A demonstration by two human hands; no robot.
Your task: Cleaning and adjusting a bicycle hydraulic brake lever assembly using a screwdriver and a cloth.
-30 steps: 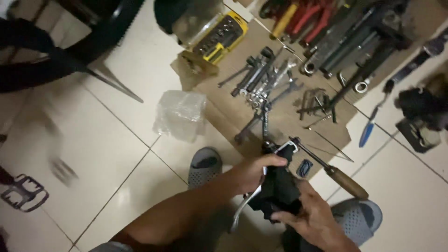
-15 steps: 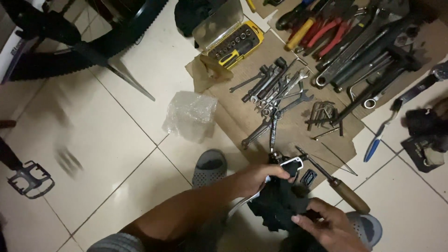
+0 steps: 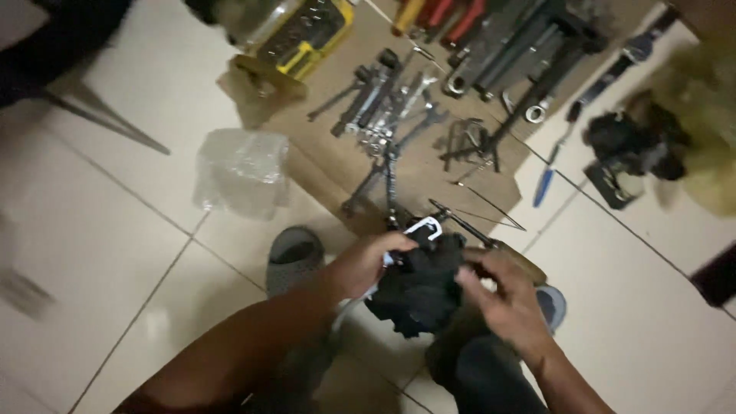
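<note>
**Above the Tiled Floor: Black Part Held in Both Hands**

Above the tiled floor (image 3: 115, 222), near the bottom centre of the view, both hands hold a black, irregular, dark-surfaced part (image 3: 418, 287). Blur hides its finer detail. A white, hooked piece (image 3: 424, 228) shows at its top edge. The part is lumpy, with no clear long axis; its pointing direction cannot be determined.

The left hand (image 3: 366, 263) grips the part's upper left side, fingers closed on it. The right hand (image 3: 502, 299) clamps the right side, fingers curled onto it.

Just beyond the hands, a sheet of brown cardboard (image 3: 337, 165) carries a row of wrenches (image 3: 391, 103), all apart from the part. A clear plastic bag (image 3: 241, 172) lies left of the cardboard. A grey slipper (image 3: 295, 257) sits below the left forearm.
</note>
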